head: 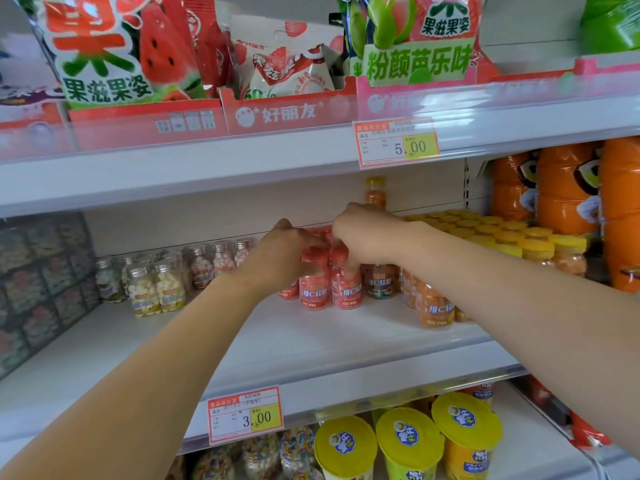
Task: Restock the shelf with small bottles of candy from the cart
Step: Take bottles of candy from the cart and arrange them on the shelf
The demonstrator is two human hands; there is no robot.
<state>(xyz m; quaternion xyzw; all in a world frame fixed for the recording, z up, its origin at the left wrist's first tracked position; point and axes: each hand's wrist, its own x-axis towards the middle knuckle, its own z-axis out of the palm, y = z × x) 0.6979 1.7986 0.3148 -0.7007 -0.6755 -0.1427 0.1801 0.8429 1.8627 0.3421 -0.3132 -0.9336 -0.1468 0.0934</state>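
Now red bottles [314, 289] stand upright, axes vertical.

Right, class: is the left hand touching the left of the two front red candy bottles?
Touching. The head view shows the left hand curled around the left red bottle; the right hand grips the right red bottle.

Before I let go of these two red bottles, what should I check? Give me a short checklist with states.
1. Left hand grips left red bottle: ok.
2. Right hand has fingers curled over right red bottle: ok.
3. Both bottles upright on the shelf: ok.
4. Bare shelf room in front of them: ok.
5. Labels facing forward: ok.
6. Stock left in the cart: cannot tell, cart out of view.
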